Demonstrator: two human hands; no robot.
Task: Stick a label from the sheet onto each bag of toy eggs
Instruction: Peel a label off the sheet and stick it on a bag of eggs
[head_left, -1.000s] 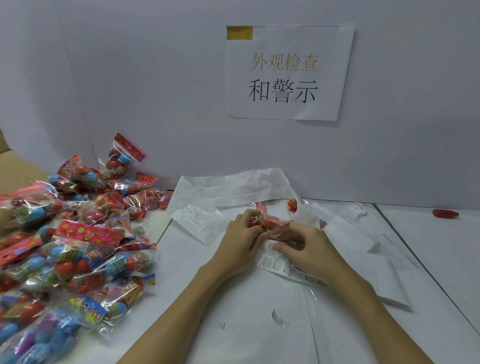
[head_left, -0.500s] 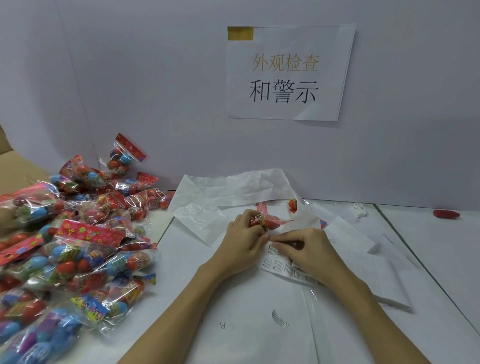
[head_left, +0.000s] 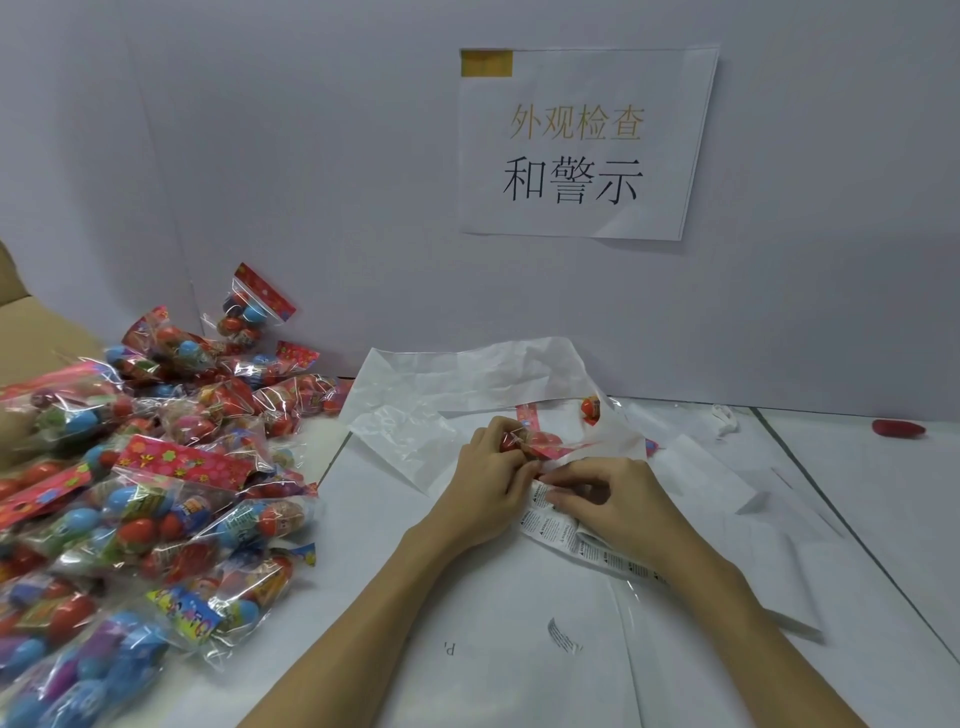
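Note:
A small clear bag of red toy eggs (head_left: 540, 441) with a red header lies at the table's middle. My left hand (head_left: 488, 488) grips it from the left, fingers curled round the eggs. My right hand (head_left: 608, 504) lies just right of it, fingers bent, fingertips pinching at the top edge of the label sheet (head_left: 566, 535). This white strip with printed warning labels runs under my right hand toward the lower right. Whether a label is lifted off is hidden by my fingers.
A big heap of toy egg bags (head_left: 135, 499) fills the left side. Crumpled white backing paper (head_left: 467, 384) lies behind my hands. A loose red egg (head_left: 591, 408) sits beyond the bag. A red object (head_left: 897, 429) lies far right. A paper sign (head_left: 582, 140) hangs on the wall.
My right hand has slid slightly down and left onto the label sheet's top edge. My left hand keeps its grip on the bag, nearly still.

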